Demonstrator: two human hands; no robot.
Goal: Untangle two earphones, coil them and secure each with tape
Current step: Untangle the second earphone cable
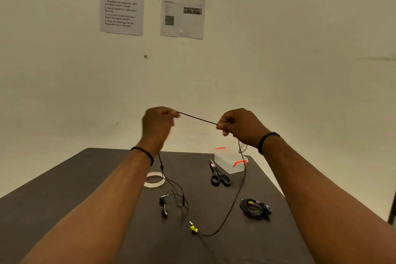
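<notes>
Both hands are up in the air above the table (85, 178). The left hand (157, 123) and the right hand (240, 126) each pinch the black cord (197, 118), and it runs tight between them. From the left hand the cord hangs down to the earbuds (164, 206) lying on the table. From the right hand it drops down and curls to a yellow plug (193, 228). A second earphone (256, 208) lies in a bundle to the right. A tape roll (154, 180), scissors (218, 174) and a clear box (230, 162) sit farther back.
</notes>
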